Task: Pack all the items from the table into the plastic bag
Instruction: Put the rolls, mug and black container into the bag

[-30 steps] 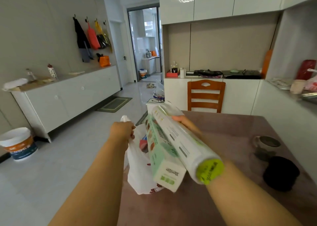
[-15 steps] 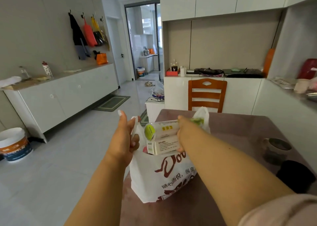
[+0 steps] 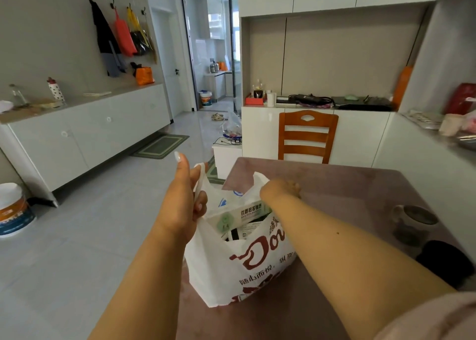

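A white plastic bag [image 3: 244,267] with red lettering stands open on the mauve table [image 3: 347,185], near its left edge. My left hand [image 3: 184,205] is shut on the bag's left handle and holds it up, thumb raised. A green-and-white box [image 3: 238,216] lies inside the bag, its end showing at the mouth, with other packaging under it. My right hand [image 3: 282,188] reaches over the bag's far rim beside the right handle. Its fingers curl downward out of sight, so what they hold is hidden.
A dark mug [image 3: 414,218] and a black round object [image 3: 443,262] sit on the table's right side. A wooden chair [image 3: 307,136] stands at the far end. A white counter [image 3: 422,159] runs along the right. A paint bucket [image 3: 13,210] stands on the floor, left.
My right hand has pushed the box and the roll down into the bag and moved to its far rim. My left hand has kept hold of the handle.
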`<state>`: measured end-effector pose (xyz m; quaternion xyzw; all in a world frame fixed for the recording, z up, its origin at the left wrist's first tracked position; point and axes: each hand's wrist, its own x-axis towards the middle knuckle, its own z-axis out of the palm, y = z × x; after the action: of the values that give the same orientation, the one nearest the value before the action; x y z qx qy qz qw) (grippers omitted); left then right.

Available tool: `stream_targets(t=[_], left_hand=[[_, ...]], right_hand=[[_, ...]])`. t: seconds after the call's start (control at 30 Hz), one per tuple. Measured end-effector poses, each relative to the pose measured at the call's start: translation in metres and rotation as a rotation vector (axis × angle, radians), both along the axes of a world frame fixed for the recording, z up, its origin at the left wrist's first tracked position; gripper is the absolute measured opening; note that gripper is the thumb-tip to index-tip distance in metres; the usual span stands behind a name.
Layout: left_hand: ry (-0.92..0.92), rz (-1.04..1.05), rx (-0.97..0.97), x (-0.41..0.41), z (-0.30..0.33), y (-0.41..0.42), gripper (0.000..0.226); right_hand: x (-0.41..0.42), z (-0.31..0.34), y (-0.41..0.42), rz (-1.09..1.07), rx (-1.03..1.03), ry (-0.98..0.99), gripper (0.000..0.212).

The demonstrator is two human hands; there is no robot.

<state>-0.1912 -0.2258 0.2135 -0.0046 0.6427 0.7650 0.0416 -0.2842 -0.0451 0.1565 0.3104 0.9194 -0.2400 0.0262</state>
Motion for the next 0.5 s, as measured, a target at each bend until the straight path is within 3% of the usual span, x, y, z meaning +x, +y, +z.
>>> stream_targets(t=[0.13,0.2,0.33,0.43,0.5], left_hand=[[0.01,-0.031,-0.008,0.0,-0.001,0.001,0.079],[0.01,-0.034,-0.007,0.0,-0.002,0.0,0.078],[0.02,-0.026,0.004,0.001,-0.004,-0.001,0.078],[0.026,-0.022,-0.006,-0.002,-0.002,0.0,0.075],[0.028,-0.009,-0.019,-0.005,0.0,0.003,0.074]], right_hand=[[-0.01,-0.008,0.025,0.043,0.025,0.148,0.047],[-0.019,-0.009,0.033,0.075,-0.075,0.201,0.051],[-0.035,-0.009,0.032,0.198,-0.271,0.034,0.062],[-0.043,-0.01,0.033,0.285,-0.279,-0.019,0.039],[-0.047,0.0,0.04,0.286,-0.273,0.008,0.035]])
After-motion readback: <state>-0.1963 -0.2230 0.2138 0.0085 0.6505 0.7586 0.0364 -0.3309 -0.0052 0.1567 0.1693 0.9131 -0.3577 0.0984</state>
